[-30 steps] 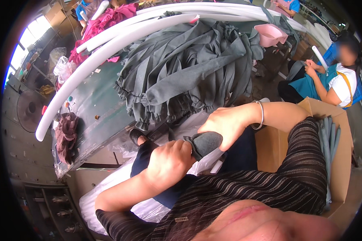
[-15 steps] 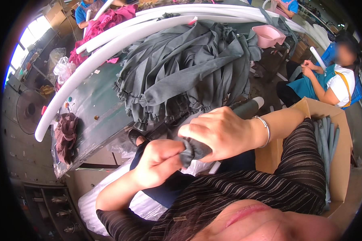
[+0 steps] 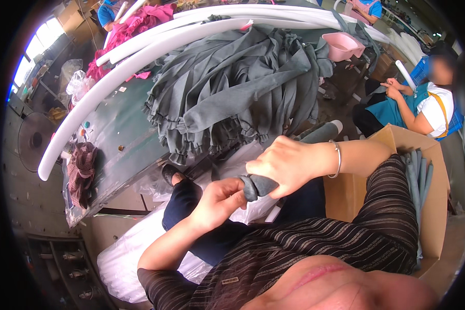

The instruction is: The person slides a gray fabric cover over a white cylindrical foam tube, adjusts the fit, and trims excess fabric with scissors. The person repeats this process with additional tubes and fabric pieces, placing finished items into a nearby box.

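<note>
My left hand (image 3: 219,201) is closed, pinching the gathered end of a grey fabric sleeve (image 3: 263,186) in front of my body. Just to its right, my right hand (image 3: 289,165) wraps round the same sleeve from above, fingers closed. Beyond that hand, a grey-covered tube (image 3: 320,133) slants up to the right and ends in a white tip. My fingers hide how far the tube reaches inside the cloth. A large heap of grey fabric sleeves (image 3: 243,82) with ruffled ends lies on the table beyond my hands.
Long white tubes (image 3: 98,95) arch over the green table (image 3: 124,126). A pink bin (image 3: 342,47) stands behind the heap. At my right, a cardboard box (image 3: 435,206) holds grey-covered tubes (image 3: 414,178). A co-worker (image 3: 413,103) sits at the right. White plastic-wrapped material (image 3: 134,258) lies below left.
Both hands have shifted a little to the right with the sleeve. More of the grey cloth now shows between them, and my left fingers sit at its gathered end.
</note>
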A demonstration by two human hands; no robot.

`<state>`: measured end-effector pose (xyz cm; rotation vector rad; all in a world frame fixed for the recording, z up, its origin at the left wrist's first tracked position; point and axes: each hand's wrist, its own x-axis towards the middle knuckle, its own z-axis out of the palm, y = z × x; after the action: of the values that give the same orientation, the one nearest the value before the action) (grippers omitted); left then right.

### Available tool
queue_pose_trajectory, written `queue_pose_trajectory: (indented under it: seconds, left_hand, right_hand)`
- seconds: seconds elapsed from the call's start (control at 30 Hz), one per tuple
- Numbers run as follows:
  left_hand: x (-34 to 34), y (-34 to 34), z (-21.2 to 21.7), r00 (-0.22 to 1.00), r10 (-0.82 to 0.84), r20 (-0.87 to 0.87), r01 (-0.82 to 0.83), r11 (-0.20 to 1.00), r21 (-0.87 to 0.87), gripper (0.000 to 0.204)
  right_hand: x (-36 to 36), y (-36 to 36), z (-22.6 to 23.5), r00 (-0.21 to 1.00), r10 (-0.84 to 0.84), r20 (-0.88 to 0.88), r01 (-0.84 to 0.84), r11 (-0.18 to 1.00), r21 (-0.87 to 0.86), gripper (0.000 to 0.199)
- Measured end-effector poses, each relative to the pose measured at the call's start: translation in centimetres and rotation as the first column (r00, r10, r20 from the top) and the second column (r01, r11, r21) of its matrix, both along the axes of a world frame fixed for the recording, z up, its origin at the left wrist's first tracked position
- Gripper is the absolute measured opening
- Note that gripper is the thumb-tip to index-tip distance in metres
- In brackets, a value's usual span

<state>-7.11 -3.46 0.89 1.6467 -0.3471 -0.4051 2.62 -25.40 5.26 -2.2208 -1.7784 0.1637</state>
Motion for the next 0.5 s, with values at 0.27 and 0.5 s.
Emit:
queue_pose_trajectory:
  seconds: [0.27,0.5]
  left_hand:
    - [0.3,-0.3,1.1,0.961,0.086,0.264,-0.164,0.944,0.286,0.031]
    - [0.0,2.8,3.1,0.912,0.392,0.123,-0.317,0.862,-0.395,0.028]
  right_hand:
    - [0.3,2.1,0.0,0.996,0.02,0.088,-0.023,0.999,0.039,0.054]
    - [1.6,1.3,0.1,0.91,-0.28,0.307,0.093,0.857,0.507,0.08]
